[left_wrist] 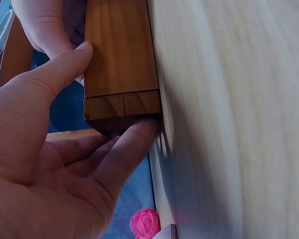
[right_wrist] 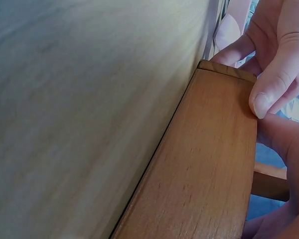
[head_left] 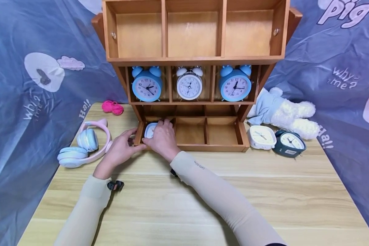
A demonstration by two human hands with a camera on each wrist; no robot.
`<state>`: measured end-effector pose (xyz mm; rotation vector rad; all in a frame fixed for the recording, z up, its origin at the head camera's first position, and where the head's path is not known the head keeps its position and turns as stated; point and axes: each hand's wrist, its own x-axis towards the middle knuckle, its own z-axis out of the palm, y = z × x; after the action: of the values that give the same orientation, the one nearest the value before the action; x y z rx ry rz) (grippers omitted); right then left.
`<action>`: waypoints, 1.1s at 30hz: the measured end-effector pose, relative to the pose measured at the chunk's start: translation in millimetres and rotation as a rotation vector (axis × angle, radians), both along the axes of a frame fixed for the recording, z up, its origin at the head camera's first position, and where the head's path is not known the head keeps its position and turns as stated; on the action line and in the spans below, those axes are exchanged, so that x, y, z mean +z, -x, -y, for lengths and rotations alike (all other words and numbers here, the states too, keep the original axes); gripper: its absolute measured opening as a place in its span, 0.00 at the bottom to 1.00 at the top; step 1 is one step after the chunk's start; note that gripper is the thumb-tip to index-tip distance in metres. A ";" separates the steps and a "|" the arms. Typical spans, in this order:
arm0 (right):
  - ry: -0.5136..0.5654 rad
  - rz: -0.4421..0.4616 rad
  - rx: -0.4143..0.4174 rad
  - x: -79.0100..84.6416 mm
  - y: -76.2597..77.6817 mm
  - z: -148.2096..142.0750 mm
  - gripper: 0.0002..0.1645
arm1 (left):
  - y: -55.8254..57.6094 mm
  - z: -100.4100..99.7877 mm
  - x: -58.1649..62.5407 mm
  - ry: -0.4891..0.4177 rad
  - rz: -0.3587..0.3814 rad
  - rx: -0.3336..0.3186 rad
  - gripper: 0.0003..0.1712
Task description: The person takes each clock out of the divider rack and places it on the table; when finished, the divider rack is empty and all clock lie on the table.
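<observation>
A wooden display shelf (head_left: pixel 195 148) stands in tiers at the back of the table. My left hand (head_left: pixel 120 152) grips the left front corner of its lowest tier; in the left wrist view the thumb (left_wrist: pixel 72 62) lies on the top edge and the fingers (left_wrist: pixel 129 154) on the end. Inside the lowest tier's left compartment, my right hand (head_left: pixel 163 138) holds a small square alarm clock (head_left: pixel 149 130) with a pale blue rim, partly hidden by the fingers. In the right wrist view, the front board (right_wrist: pixel 204 159) hides the clock, and both hands meet near the corner.
Twin-bell clocks, two blue (head_left: pixel 146 87) and one white (head_left: pixel 189 85), stand in the tier above. Right of the shelf are a white clock (head_left: pixel 262 137), a dark green clock (head_left: pixel 289 143) and a plush toy (head_left: pixel 283 106). Headphones (head_left: pixel 87 147) and pink yarn (head_left: pixel 112 107) lie left.
</observation>
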<state>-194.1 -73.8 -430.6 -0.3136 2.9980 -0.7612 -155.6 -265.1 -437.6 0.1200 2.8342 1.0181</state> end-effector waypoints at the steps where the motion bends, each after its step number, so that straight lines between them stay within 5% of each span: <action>1: -0.005 -0.001 -0.002 0.2 -0.2 0.2 0.63 | 0.0 -0.1 0.0 -0.001 0.001 0.001 0.55; 33: 0.046 -0.100 0.009 0.4 -4.8 -1.5 0.51 | -0.7 0.8 -1.4 -0.009 -0.016 -0.008 0.53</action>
<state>-189.2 -72.4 -430.2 -0.3769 3.0729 -0.8385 -154.9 -265.9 -439.0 0.1411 2.8416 1.0328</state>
